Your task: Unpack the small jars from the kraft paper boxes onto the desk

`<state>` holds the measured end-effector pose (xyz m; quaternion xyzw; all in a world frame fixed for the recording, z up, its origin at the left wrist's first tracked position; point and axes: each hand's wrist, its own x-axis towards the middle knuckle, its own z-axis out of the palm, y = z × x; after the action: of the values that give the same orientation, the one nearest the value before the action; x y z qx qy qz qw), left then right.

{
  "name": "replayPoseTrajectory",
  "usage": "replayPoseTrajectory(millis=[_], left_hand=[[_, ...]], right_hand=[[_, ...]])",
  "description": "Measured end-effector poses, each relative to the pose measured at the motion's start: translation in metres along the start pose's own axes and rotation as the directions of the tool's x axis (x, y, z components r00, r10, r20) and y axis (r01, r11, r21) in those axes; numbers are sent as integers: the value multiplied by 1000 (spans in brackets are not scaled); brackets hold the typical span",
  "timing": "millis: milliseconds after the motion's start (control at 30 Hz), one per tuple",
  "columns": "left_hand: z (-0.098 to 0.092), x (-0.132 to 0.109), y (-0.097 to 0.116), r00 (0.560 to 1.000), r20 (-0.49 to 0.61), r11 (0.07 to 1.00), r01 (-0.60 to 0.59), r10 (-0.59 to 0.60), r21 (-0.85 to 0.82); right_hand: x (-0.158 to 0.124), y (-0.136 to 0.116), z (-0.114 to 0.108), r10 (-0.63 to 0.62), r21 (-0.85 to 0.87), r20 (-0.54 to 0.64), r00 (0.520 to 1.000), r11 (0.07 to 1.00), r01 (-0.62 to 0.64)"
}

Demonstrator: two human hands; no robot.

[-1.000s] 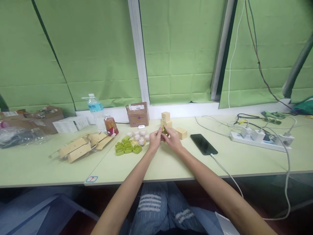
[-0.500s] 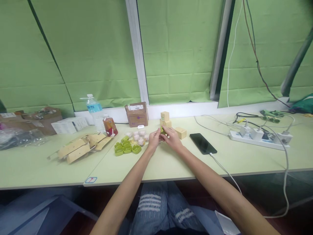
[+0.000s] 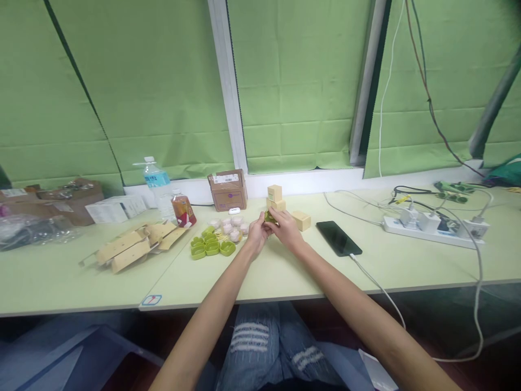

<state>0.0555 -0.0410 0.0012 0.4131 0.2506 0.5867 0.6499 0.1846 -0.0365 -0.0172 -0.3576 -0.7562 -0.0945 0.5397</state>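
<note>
My left hand (image 3: 257,233) and my right hand (image 3: 287,229) meet over the middle of the pale green table (image 3: 285,271). Together their fingers pinch a small green piece (image 3: 269,216), mostly hidden by the fingers. Just behind the hands stand two stacked tan cubes (image 3: 275,198), and a third tan cube (image 3: 302,220) lies to their right. Left of my left hand lie several green heart-shaped shells (image 3: 211,246) and small whitish pieces (image 3: 230,226).
A black phone (image 3: 338,238) on a white cable lies right of the hands. A power strip (image 3: 437,228) with plugs sits far right. A cardboard box (image 3: 228,190), a water bottle (image 3: 159,187), a small juice bottle (image 3: 183,209) and flattened cardboard packaging (image 3: 134,244) stand left.
The hands have stayed together at the same spot, with small finger shifts around the green piece, which sits slightly higher now. The view shifted slightly.
</note>
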Motion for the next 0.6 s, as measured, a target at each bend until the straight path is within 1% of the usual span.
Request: replayPoseTrajectory(millis=[133, 333, 500, 600], left_hand=[[4, -2, 5, 998, -1, 994, 70, -71, -84], [6, -2, 10, 995, -25, 982, 91, -96, -163], [2, -1, 9, 995, -23, 986, 90, -95, -142], [0, 2, 7, 994, -50, 990, 87, -93, -113]], right_hand=[[3, -5, -1, -8, -3, 11, 1000, 1000, 9], [6, -6, -2, 13, 23, 17, 1000, 1000, -14], [6, -6, -2, 25, 51, 8, 1000, 998, -25], [8, -9, -7, 36, 89, 15, 999, 995, -37]])
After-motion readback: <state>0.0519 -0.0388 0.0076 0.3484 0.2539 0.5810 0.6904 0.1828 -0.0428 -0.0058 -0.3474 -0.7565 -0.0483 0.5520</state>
